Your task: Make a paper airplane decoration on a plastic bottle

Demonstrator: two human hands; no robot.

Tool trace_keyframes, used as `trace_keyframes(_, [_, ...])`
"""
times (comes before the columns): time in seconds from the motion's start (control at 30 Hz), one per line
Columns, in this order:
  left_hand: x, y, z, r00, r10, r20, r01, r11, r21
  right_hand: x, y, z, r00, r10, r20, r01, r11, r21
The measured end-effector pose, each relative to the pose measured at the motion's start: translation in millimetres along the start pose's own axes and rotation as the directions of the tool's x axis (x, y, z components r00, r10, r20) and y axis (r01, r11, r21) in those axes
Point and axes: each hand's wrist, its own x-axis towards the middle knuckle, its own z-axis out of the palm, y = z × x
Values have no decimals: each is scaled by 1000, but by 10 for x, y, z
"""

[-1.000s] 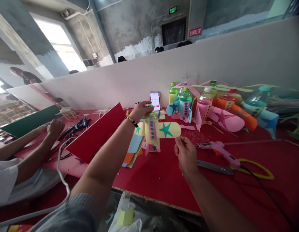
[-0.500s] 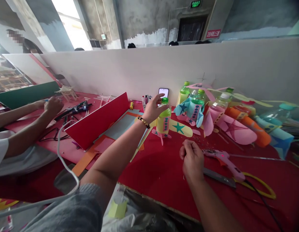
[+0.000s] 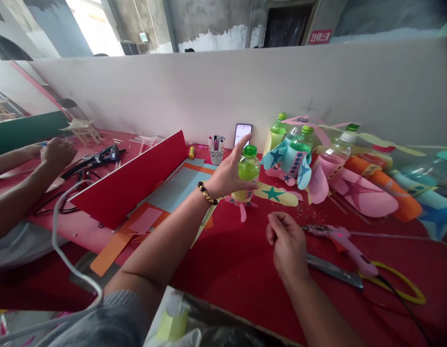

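A green-capped plastic bottle (image 3: 249, 169) wrapped in yellow paper stands upright on the red table. It has a yellow wing with a green star (image 3: 272, 193) and small pink fins (image 3: 242, 212) at its base. My left hand (image 3: 228, 173), with a beaded bracelet, is at the bottle's left side. Its thumb reaches across the front and its index finger points up, spread wide; the other fingers are hidden. My right hand (image 3: 288, 241) hovers closed over the table, fingertips pressed together; what they hold, if anything, cannot be made out. Beside it lies a pink glue gun (image 3: 344, 243).
Scissors (image 3: 335, 271) with yellow handles lie under the glue gun. Several decorated bottles (image 3: 335, 159) crowd the right. A phone (image 3: 242, 134) leans on the partition by a pen holder (image 3: 216, 155). Left are paper sheets (image 3: 176, 185), a red board (image 3: 136, 180) and another person's hands (image 3: 57, 156).
My left hand has moved down from the bottle's cap to its body, the thumb now across the front. My right hand stays closed in nearly the same place. The view has tilted slightly down.
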Motion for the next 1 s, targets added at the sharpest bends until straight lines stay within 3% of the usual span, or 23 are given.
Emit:
trace_keyframes(0.53, [23, -32, 24, 997, -63, -46, 68, 992, 109, 31, 52, -8, 998, 32, 56, -30, 999, -27])
trace_keyframes(0.8, [53, -38, 33, 986, -143, -90, 158, 968, 194, 88, 36, 120, 985, -81, 150, 125, 943, -309])
trace_keyframes(0.9, [55, -40, 43, 984, -141, -107, 164, 952, 258, 176, 16, 250, 969, -131, 207, 209, 885, -416])
trace_keyframes(1.0, [54, -46, 44, 985, -138, -102, 162, 944, 287, 269, 27, 379, 964, -105, 244, 223, 818, -530])
